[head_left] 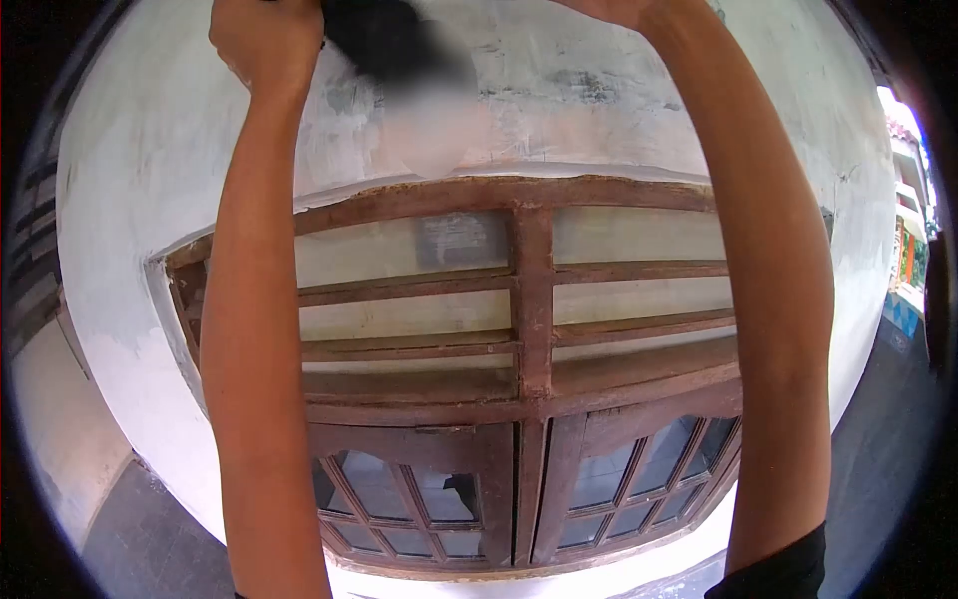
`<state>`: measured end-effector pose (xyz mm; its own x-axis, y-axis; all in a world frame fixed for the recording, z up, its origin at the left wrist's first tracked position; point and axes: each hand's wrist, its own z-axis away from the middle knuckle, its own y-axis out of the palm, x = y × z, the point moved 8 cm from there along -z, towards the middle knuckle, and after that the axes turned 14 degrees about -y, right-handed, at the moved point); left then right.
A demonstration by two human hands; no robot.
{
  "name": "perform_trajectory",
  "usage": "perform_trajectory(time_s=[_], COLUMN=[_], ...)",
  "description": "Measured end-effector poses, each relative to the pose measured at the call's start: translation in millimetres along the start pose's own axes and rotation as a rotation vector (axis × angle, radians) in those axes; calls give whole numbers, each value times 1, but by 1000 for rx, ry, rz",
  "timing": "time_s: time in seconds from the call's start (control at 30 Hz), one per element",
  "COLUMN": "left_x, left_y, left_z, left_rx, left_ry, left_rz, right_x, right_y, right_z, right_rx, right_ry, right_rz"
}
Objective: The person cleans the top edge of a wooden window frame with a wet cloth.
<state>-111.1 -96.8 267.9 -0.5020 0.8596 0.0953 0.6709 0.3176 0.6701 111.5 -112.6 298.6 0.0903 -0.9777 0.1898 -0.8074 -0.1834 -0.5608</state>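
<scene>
Both arms reach up toward a whitish, patchy wall (pixel 569 110). My left hand (pixel 267 40) is at the top left with its fingers curled closed. Right beside it, a black shape (pixel 384 38) extends down over the wall and is smeared at its lower end; I cannot tell what my hand grips. At the top edge, my right hand (pixel 624 8) is mostly cut off by the frame, its fingers out of sight. Below the hands is a brown wooden window frame (pixel 533 299) with horizontal slats.
Under the slats are two wooden shutters (pixel 399 434) with small glass panes (pixel 599 479). A dark grey floor (pixel 883 429) shows at the right. Beyond the wall's right side lies a bright outdoor area (pixel 906 180). Dark slatted shapes (pixel 35 230) stand at the left.
</scene>
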Motion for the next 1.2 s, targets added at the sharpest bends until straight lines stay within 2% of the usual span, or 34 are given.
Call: perform_trajectory(time_s=[0.03,0.07,0.1,0.13,0.17,0.2,0.23,0.27,0.3,0.33,0.4,0.47,0.53,0.57,0.63,0.67,0.73,0.77,0.87,0.93,1.0,1.07,1.13,1.2], left_x=[-7,-7,-10,-13,-13,-10,-16,-27,-34,-38,-43,-32,-24,-28,-28,-26,-37,-36,-26,-13,-10,-11,-6,-15], left_y=[0,6,17,25,40,53,53,57,54,52,51,61,67,61,53,49,34,38,59,81,93,93,89,75], left_z=[9,16,27,38,53,69,82,92,96,99,97,97,95,95,106,112,123,123,100,74,66,65,70,82], left_rx=[-62,-59,27,110,157,201,200,235,255,275,321,373,375,372,578,578,414,413,338,326,313,307,391,419], left_ry=[327,329,350,369,379,384,433,504,472,442,376,305,315,316,264,266,441,447,397,293,295,297,220,243], left_rz=[-22,-19,116,248,-5,-259,-126,-391,-414,-435,-497,-562,-617,-623,-750,-754,-566,-570,-620,-762,-803,-843,-842,-879], right_x=[-4,-7,-12,-10,-5,-12,-4,4,2,-6,-15,-20,-24,-24,-27,-27,-27,-28,-28,-25,-24,-24,-25,-25], right_y=[-25,-45,-56,-75,-85,-86,-85,-78,-75,-77,-73,-73,-59,-58,-59,-58,-54,-56,-58,-56,-56,-57,-60,-61], right_z=[6,14,21,28,33,35,40,46,50,55,63,71,74,74,73,74,74,74,73,74,75,75,76,76], right_rx=[-85,-171,-175,-269,-360,-357,-401,-442,-430,-434,-404,-375,-238,-238,-234,-236,-208,-213,-202,-196,-191,-188,-202,-197], right_ry=[3,10,11,-19,-52,-53,-129,-207,-202,-206,-359,-311,-406,-412,-336,-338,-330,-335,-346,-350,-370,-382,-391,-385], right_rz=[145,289,287,513,739,737,1051,1365,1416,1419,1487,1382,1626,1621,1618,1615,1646,1642,1637,1618,1602,1585,1588,1596])
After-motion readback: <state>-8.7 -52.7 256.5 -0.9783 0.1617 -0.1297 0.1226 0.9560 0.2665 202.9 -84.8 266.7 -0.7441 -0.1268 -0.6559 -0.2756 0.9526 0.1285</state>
